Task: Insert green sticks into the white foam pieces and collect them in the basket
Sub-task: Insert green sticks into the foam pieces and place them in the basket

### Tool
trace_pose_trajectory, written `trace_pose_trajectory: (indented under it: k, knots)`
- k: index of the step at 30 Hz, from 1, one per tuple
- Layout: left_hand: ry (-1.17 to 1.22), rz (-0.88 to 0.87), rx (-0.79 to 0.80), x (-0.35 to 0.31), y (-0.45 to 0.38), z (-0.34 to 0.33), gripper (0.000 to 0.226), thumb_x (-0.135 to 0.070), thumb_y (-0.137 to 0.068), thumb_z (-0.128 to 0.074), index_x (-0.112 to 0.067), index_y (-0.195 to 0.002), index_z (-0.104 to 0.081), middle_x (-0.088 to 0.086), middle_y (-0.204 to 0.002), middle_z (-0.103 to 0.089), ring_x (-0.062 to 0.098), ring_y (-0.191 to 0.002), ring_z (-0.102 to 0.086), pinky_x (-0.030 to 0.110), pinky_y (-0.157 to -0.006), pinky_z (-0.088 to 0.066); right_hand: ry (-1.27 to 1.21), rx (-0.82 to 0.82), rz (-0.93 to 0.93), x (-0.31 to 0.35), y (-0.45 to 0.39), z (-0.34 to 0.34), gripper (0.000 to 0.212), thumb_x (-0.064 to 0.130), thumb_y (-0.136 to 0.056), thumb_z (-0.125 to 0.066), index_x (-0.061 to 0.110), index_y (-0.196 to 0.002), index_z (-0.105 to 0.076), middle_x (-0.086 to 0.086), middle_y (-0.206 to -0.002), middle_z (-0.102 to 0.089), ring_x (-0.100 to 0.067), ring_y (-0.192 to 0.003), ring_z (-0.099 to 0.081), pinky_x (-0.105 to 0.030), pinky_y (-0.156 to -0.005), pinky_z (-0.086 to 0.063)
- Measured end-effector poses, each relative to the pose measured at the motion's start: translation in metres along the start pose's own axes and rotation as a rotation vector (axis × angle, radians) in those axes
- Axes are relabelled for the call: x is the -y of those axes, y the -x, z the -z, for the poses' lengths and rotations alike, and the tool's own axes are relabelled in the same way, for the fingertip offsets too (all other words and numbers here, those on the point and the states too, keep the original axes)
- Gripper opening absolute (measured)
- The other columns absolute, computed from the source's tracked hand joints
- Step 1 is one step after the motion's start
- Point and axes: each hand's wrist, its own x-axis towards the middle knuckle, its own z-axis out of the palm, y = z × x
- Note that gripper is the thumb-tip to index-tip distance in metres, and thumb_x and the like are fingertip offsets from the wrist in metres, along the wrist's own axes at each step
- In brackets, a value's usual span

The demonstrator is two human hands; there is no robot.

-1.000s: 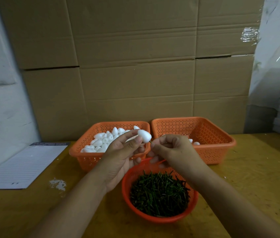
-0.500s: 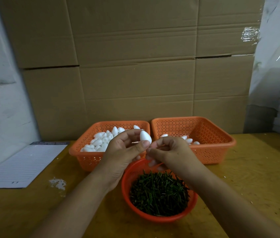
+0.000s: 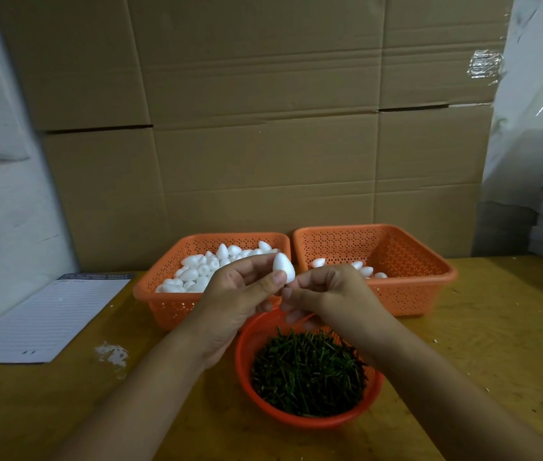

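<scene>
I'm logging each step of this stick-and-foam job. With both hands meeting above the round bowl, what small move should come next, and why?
Probably press the right hand toward the foam piece that the left hand pinches, seating the stick. The right fingertips already meet the piece's lower end; the stick itself is hidden. The right basket holds only a few pieces.

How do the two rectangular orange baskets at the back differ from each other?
The left basket is heaped with white foam pieces; the right basket holds only a few, its floor mostly bare. The left basket stands partly behind the hands; the right basket shows almost whole. Both are orange, perforated and rectangular.
</scene>
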Motion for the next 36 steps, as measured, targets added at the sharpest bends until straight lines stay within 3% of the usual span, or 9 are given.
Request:
trace_pose_trajectory:
  k: [8,14,18,23,31,36]
  knots:
    - [-0.010,0.014,0.033,0.0004,-0.0002,0.0020,0.051,-0.041,-0.076,-0.078,-0.021,-0.122,-0.071,0.006,-0.101,-0.074,0.020,-0.098,-0.067,0.041,-0.092,-0.050,0.032,0.016,0.024,-0.0034,-0.0011,-0.0015,0.015,0.013,-0.094,-0.066,0.002,-0.088,-0.074,-0.008,-0.077,-0.076,-0.016,-0.068,-0.072,-0.020,-0.056,-0.052]
    - [-0.014,-0.021,0.010,0.0000,-0.0016,-0.0019,0.040,-0.035,-0.078,-0.079,-0.034,-0.117,-0.070,0.001,-0.119,-0.072,0.017,-0.102,-0.070,0.034,-0.083,-0.054,0.090,-0.097,0.047,-0.0037,-0.0031,-0.0017,0.016,0.018,-0.089,-0.073,0.004,-0.081,-0.074,-0.011,-0.067,-0.073,-0.017,-0.059,-0.068,-0.021,-0.053,-0.054]
    - [-0.002,-0.049,-0.051,-0.0004,-0.0018,-0.0036,0.049,-0.030,-0.073,-0.086,-0.024,-0.118,-0.067,0.002,-0.115,-0.073,0.013,-0.092,-0.072,0.021,-0.067,-0.054,0.152,-0.134,0.047,-0.0046,-0.0042,-0.0026,0.014,0.018,-0.087,-0.075,0.007,-0.078,-0.074,-0.010,-0.063,-0.072,-0.022,-0.059,-0.067,-0.035,-0.060,-0.056]
    - [-0.015,-0.094,-0.092,0.0009,-0.0019,-0.0045,0.045,-0.026,-0.068,-0.082,-0.018,-0.110,-0.068,-0.001,-0.102,-0.075,0.009,-0.083,-0.071,0.018,-0.063,-0.052,0.184,-0.124,0.051,-0.0036,-0.0040,-0.0035,0.015,0.018,-0.087,-0.074,0.007,-0.077,-0.074,-0.010,-0.063,-0.072,-0.032,-0.064,-0.070,-0.043,-0.065,-0.059]
    - [0.048,-0.028,-0.016,0.0011,-0.0020,-0.0039,0.049,-0.026,-0.076,-0.078,-0.018,-0.123,-0.068,0.003,-0.106,-0.074,0.015,-0.089,-0.067,0.025,-0.071,-0.053,0.089,-0.070,0.036,-0.0017,-0.0015,-0.0011,0.015,0.015,-0.091,-0.071,0.003,-0.082,-0.074,-0.010,-0.070,-0.074,-0.017,-0.063,-0.070,-0.024,-0.057,-0.056]
    - [0.122,-0.029,-0.006,0.0004,-0.0018,-0.0053,0.034,-0.022,-0.076,-0.077,-0.019,-0.109,-0.073,0.006,-0.101,-0.071,0.015,-0.087,-0.066,0.023,-0.069,-0.053,0.036,-0.059,0.039,0.0010,-0.0001,-0.0014,0.016,0.012,-0.092,-0.069,-0.002,-0.085,-0.073,-0.015,-0.074,-0.073,-0.016,-0.062,-0.069,-0.023,-0.056,-0.054]
